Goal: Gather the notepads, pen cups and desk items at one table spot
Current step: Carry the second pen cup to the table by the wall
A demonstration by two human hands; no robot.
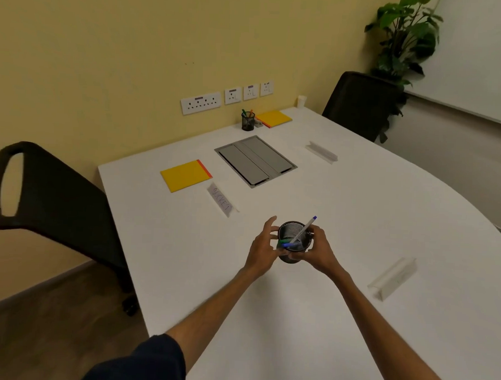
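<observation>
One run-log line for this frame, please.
hands: both hands on near mesh pen cup | untouched: far pen cup, two yellow notepads

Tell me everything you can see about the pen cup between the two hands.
The pen cup is a dark round cup of what looks like metal mesh, open at the top. It seems upright near the table's near edge; whether it rests on it or is lifted is unclear. The left hand and right hand grip its sides. Inside are a white pen with a blue cap, leaning right, and a green marker.
</observation>
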